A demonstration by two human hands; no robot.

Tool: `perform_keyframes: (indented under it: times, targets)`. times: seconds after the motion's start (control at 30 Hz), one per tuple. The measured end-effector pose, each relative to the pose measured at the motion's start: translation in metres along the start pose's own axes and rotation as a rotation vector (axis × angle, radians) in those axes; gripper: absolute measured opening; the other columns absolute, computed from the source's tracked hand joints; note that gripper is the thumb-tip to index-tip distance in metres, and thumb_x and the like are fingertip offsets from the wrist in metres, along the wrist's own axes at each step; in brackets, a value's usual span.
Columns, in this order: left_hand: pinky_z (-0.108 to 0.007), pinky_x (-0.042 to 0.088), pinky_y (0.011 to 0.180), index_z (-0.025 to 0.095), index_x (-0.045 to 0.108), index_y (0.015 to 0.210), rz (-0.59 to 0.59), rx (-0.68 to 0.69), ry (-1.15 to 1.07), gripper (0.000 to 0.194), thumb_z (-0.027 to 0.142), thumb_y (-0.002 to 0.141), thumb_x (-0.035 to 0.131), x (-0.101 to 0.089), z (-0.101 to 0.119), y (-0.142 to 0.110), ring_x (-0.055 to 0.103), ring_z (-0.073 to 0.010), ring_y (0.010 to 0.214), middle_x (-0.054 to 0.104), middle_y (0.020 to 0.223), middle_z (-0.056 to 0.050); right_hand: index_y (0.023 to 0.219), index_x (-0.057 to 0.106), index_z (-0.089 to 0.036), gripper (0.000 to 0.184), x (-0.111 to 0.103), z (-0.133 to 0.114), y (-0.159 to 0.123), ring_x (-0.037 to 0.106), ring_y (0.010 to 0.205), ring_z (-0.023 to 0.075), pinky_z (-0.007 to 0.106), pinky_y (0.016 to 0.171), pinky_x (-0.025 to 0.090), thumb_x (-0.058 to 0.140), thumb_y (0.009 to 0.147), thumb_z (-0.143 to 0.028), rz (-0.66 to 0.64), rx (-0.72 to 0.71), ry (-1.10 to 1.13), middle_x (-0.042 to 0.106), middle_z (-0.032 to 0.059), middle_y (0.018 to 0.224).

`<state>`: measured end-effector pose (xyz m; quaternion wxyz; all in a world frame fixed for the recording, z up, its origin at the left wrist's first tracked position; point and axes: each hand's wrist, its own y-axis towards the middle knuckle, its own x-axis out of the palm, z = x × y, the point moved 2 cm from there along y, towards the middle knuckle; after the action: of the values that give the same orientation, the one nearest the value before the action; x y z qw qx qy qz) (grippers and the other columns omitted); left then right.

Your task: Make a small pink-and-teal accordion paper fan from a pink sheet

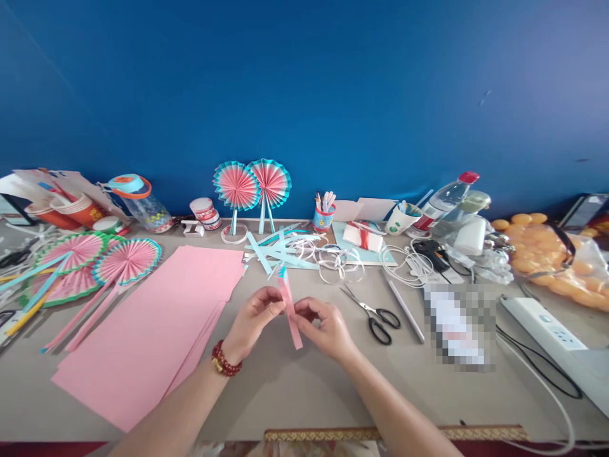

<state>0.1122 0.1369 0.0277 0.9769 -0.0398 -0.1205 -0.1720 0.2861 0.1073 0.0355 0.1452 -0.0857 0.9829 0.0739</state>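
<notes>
Between my two hands, above the middle of the table, is a narrow pink paper strip [294, 330] with a blue fringed-looking top end. My left hand [259, 314], with a beaded bracelet at the wrist, pinches the strip from its left side. From the right, my right hand [323, 322] grips the same strip a little lower, thumb and fingers closed on it. The strip slants, its plain pink end pointing toward me. Whether it is folded into layers I cannot tell. Large pink paper sheets [157, 317] lie left of my hands.
Black-handled scissors [375, 317] and a grey stick [404, 308] lie to the right. Light-blue paper strips [266, 251] are heaped behind my hands. Round pleated paper fans [236, 186] lean on the blue wall; more fans [128, 261] lie left. A power strip [547, 327] sits far right.
</notes>
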Motion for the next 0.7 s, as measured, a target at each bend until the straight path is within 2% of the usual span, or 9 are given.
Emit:
perform_keyframes:
  times: [0.1,0.17,0.33,0.47,0.6,0.7]
  targets:
    - [-0.027,0.048,0.08,0.018,0.066,0.091,-0.062,0.003,0.155,0.018,0.035,0.088,0.067,0.005,0.003,-0.003,0.059,-0.0163,0.087,0.064,0.09,-0.003,0.083,0.065,-0.021,0.015,0.001,0.006,0.0,0.063,0.063,0.0144,0.025,0.058,0.047,0.063,0.088,-0.035,0.018,0.086,0.106,0.07,0.0009,0.074]
    - [-0.026,0.048,0.078,0.018,0.065,0.09,-0.075,0.004,0.182,0.018,0.036,0.09,0.064,0.006,0.003,-0.004,0.059,-0.0154,0.085,0.063,0.089,-0.002,0.08,0.064,-0.02,0.019,0.003,0.007,-0.001,0.063,0.062,0.0147,0.025,0.057,0.047,0.064,0.087,-0.038,0.01,0.119,0.125,0.069,0.0009,0.073]
    - [-0.023,0.047,0.076,0.019,0.062,0.089,-0.054,-0.083,0.021,0.018,0.036,0.089,0.065,0.006,-0.004,-0.005,0.057,-0.0121,0.078,0.06,0.083,0.001,0.078,0.063,-0.02,0.024,0.007,0.006,-0.002,0.061,0.061,0.0135,0.024,0.057,0.047,0.065,0.087,-0.042,-0.009,0.15,0.122,0.067,-0.0002,0.069]
    - [-0.023,0.047,0.073,0.019,0.06,0.087,-0.056,-0.191,-0.128,0.019,0.037,0.086,0.068,0.009,-0.007,-0.006,0.055,-0.011,0.073,0.059,0.08,0.003,0.077,0.063,-0.019,0.022,0.008,0.003,-0.001,0.055,0.058,0.0106,0.022,0.055,0.042,0.063,0.088,-0.039,-0.008,0.109,0.059,0.065,-0.0016,0.069]
    - [-0.022,0.045,0.068,0.02,0.06,0.086,-0.034,-0.194,-0.115,0.018,0.036,0.086,0.068,0.009,-0.008,-0.006,0.053,-0.0101,0.068,0.057,0.076,0.003,0.077,0.062,-0.019,0.024,0.007,-0.001,0.0,0.051,0.058,0.0097,0.022,0.055,0.039,0.063,0.088,-0.039,-0.023,0.087,0.06,0.063,-0.0018,0.068]
    - [-0.022,0.044,0.068,0.02,0.06,0.085,-0.02,-0.16,-0.055,0.017,0.036,0.086,0.067,0.008,-0.009,-0.006,0.053,-0.0108,0.067,0.058,0.073,0.002,0.08,0.06,-0.019,0.028,0.007,-0.002,0.0,0.05,0.059,0.0103,0.022,0.053,0.04,0.064,0.087,-0.046,0.008,0.149,0.203,0.06,-0.0018,0.068]
